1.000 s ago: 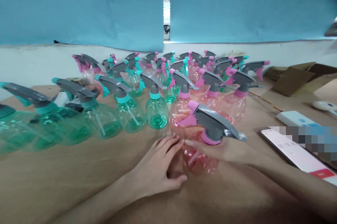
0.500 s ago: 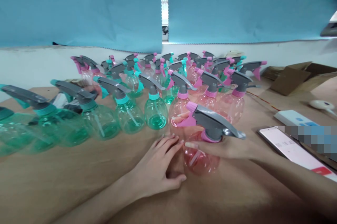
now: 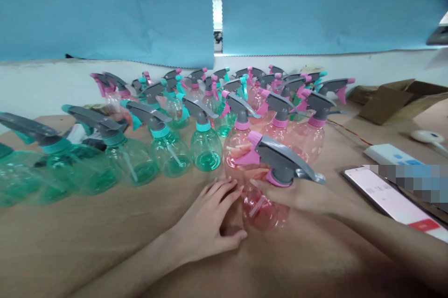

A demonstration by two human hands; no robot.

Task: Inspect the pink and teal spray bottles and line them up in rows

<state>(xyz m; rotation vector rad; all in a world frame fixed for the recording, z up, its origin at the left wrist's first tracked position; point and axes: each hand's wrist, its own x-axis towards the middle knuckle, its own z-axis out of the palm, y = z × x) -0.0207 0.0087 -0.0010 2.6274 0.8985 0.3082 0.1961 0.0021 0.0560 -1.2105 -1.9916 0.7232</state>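
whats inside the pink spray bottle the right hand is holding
Inside the pink spray bottle, a pale tube slants through the see-through body. The right hand covers the upper body, so the tube's top is hidden.

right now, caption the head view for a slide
Right hand holding a pink spray bottle, left hand beside it, more bottles behind.

Looks like small workshop or packing room, exact kind uncertain. Signs: many matching spray bottles [image 3: 206, 151], green and pink, crowded in rows across wood-toned table [image 3: 112, 232]; open cardboard box [image 3: 388, 102] at right; phone [image 3: 369, 188] showing blurred digits. Plain white wall [image 3: 31, 85], blue curtains [image 3: 105, 8] with bright gap between.
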